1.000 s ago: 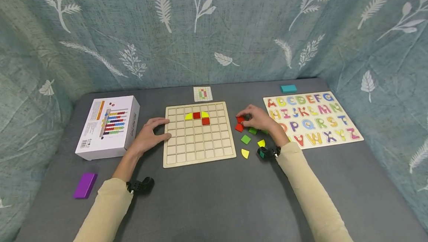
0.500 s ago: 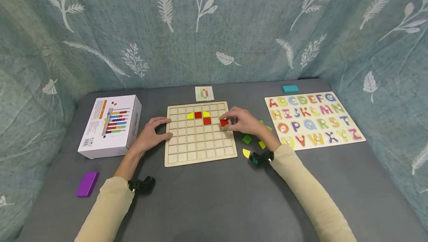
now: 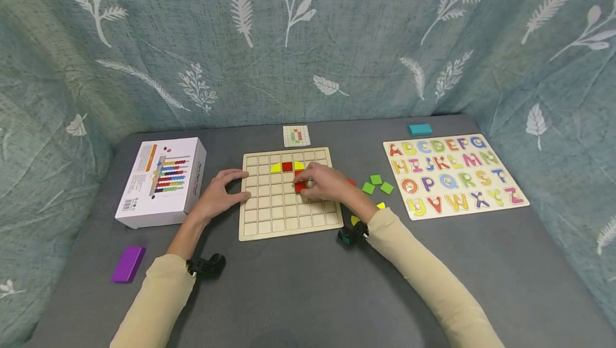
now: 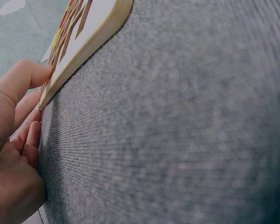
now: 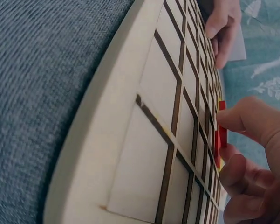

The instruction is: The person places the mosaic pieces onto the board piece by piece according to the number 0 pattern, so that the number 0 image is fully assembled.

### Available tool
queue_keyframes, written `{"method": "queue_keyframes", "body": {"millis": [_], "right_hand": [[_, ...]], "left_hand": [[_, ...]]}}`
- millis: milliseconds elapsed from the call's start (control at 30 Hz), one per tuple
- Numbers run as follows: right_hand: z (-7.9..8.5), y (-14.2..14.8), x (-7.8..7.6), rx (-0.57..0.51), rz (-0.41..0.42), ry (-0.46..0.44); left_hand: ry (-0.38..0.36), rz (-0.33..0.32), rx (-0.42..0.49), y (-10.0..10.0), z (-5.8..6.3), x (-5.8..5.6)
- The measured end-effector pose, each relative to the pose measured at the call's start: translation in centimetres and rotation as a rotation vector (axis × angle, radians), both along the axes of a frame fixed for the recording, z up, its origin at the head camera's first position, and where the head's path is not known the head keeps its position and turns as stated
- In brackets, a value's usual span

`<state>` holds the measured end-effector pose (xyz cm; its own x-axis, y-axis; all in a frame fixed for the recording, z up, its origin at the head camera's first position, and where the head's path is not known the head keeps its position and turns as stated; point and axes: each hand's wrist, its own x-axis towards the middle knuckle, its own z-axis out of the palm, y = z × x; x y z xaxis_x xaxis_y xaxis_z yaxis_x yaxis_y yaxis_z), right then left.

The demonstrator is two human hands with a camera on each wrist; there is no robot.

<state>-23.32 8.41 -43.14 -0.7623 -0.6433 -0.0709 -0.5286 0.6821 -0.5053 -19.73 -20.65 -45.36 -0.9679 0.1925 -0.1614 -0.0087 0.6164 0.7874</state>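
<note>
A wooden grid board (image 3: pixel 269 213) lies in the middle of the table. My left hand (image 3: pixel 216 195) rests at its left edge, thumb and fingers spread along the rim; in the left wrist view the thumb (image 4: pixel 35 74) touches the board's edge. My right hand (image 3: pixel 326 182) is over the board and pinches a red square tile (image 5: pixel 223 123) between thumb and fingers. It sits just below another red tile (image 3: pixel 299 175), partly covered by the fingers. A third red tile (image 3: pixel 287 167) lies between two yellow quarter-round tiles, the left one (image 3: pixel 276 168) and the right one (image 3: pixel 299 165).
Several green square tiles (image 3: pixel 368 188) lie right of the board, with yellow pieces (image 3: pixel 355 220) partly under my right wrist. A small pattern card (image 3: pixel 296 136) lies behind the board. Around stand an alphabet board (image 3: pixel 417 179), an abacus box (image 3: pixel 161 182), a purple block (image 3: pixel 128 264) and a teal block (image 3: pixel 420 130).
My right hand has picked a red tile from the loose pieces and carried it left onto the board, below the other red tile. The left hand has stayed at the board's edge.
</note>
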Motion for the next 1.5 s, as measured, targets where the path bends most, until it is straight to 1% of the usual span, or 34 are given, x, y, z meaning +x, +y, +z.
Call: {"method": "queue_keyframes", "body": {"millis": [167,300,567,667,1167,1333,1500], "right_hand": [[0.0,-0.2,0.1,0.043,-0.012,0.006],[0.1,-0.3,0.1,0.089,-0.009,0.03],[0.9,-0.7,0.2,0.227,0.046,0.097],[1.3,-0.7,0.2,0.254,0.048,0.098],[1.2,-0.5,0.5,0.258,0.055,0.094],[1.0,-0.4,0.4,0.234,0.066,0.079],[1.1,-0.4,0.2,0.216,0.07,0.086]], "left_hand": [[-0.003,-0.002,0.006,-0.1,0.0,0.0],[0.002,-0.005,0.007,-0.2,0.0,-0.2],[-0.005,-0.005,-0.001,-0.2,0.1,-0.1],[-0.004,-0.006,-0.003,-0.1,0.1,-0.1],[-0.005,-0.013,-0.001,0.0,0.0,0.0],[-0.005,-0.011,0.0,-0.1,-0.1,-0.1],[0.005,-0.013,-0.003,-0.2,0.0,-0.2]]}}
